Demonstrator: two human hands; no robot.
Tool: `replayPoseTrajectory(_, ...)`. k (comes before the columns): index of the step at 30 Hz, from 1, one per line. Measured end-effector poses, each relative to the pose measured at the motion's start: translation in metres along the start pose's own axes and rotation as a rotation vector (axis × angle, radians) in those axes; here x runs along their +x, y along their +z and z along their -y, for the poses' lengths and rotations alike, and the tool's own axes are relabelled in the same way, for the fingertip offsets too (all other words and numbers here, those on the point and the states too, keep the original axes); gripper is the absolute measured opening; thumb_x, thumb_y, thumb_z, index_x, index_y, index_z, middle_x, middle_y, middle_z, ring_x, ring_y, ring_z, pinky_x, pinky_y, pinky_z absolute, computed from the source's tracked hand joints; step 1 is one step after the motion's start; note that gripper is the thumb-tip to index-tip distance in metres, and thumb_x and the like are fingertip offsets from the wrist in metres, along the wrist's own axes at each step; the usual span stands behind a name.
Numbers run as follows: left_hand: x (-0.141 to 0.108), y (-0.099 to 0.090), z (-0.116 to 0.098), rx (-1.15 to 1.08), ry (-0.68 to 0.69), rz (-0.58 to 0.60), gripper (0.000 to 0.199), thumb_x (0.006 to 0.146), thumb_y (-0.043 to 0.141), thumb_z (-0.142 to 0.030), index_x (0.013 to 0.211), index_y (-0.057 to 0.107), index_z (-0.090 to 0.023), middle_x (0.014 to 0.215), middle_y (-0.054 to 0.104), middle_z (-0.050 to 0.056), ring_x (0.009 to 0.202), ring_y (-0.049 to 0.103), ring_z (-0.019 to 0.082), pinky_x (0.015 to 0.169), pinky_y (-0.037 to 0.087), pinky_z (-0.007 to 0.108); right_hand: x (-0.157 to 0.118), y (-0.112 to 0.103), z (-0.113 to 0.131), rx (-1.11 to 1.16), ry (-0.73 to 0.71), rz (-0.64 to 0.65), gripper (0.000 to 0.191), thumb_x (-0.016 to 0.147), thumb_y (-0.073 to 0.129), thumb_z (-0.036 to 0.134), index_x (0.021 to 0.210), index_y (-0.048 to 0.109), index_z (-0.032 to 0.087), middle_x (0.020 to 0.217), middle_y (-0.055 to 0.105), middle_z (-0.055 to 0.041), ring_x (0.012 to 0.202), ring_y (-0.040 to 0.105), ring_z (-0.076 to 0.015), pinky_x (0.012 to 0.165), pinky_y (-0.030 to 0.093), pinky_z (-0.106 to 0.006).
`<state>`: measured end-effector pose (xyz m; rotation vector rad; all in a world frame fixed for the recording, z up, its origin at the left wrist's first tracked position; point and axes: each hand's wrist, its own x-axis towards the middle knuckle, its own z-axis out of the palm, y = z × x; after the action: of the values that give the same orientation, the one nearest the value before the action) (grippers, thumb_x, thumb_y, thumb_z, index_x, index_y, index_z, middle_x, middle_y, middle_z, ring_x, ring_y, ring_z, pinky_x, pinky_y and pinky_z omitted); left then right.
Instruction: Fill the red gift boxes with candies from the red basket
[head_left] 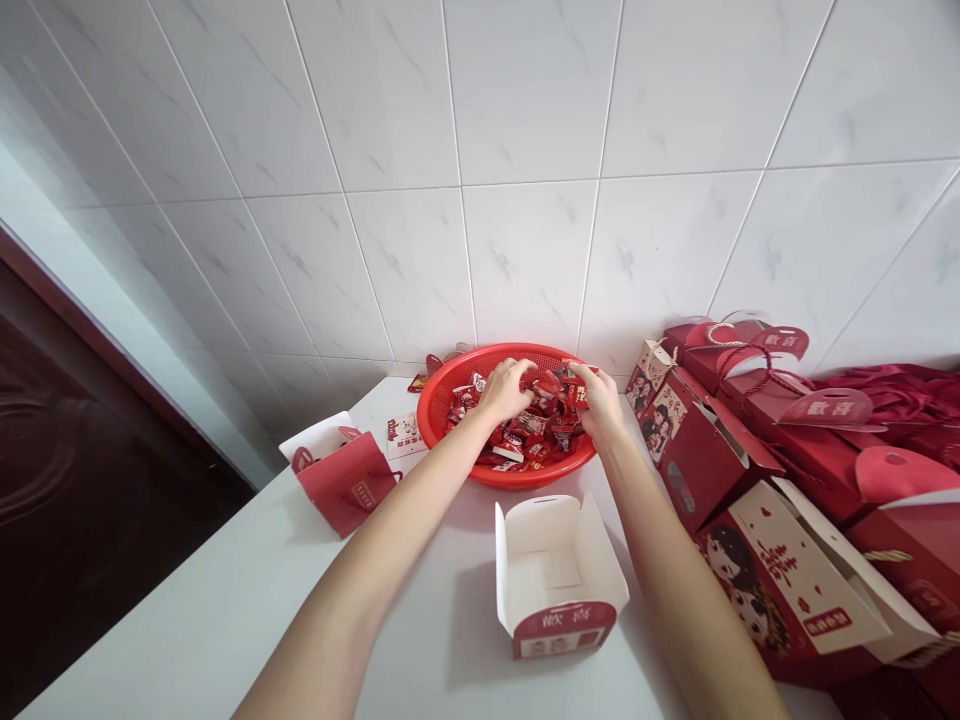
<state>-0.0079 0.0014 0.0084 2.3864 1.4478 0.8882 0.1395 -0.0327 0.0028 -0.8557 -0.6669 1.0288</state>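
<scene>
A red plastic basket (433,428) holds many red-wrapped candies (529,425) and stands against the tiled wall. Over its middle is my left hand (510,388), fingers spread and bent above the candies; nothing shows in its grasp. My right hand (598,395) is at the basket's right rim, its thumb and fingers closed on a red candy packet (576,388). Between my forearms, in front of the basket, an open box (551,570) with a white inside and a red front flap stands upright; no contents show in it.
An open red box (349,485) stands at the left. Behind it lies a printed card (403,433) beside the basket. Red and cream gift boxes (795,570) with rope handles crowd the right side, with red fabric (900,390) behind them. The table's left edge runs diagonally.
</scene>
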Motion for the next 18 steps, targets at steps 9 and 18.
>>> replayPoseTrajectory(9, -0.018, 0.028, -0.034, 0.213, 0.452, 0.722, 0.029, 0.066, 0.071, -0.01, 0.089, 0.075, -0.026, 0.108, 0.074, 0.004, 0.105, 0.064, 0.029, 0.09, 0.048, 0.032, 0.003, -0.001, 0.0, 0.034, 0.018, -0.052, 0.023, 0.055, 0.078, 0.029, 0.068, 0.062, 0.02, 0.068, 0.07, -0.0002, 0.074, 0.07, -0.0213, 0.061, 0.058, -0.03)
replayPoseTrajectory(18, -0.006, 0.039, -0.021, 0.304, 0.07, 0.429, 0.031, 0.057, 0.084, -0.014, 0.086, 0.076, -0.02, 0.1, 0.074, 0.015, 0.121, 0.053, 0.04, 0.113, 0.025, 0.051, 0.0, 0.001, 0.001, 0.039, 0.022, -0.036, 0.022, 0.053, 0.078, 0.028, 0.068, 0.065, 0.02, 0.069, 0.072, -0.0002, 0.069, 0.069, -0.02, 0.053, 0.054, -0.027)
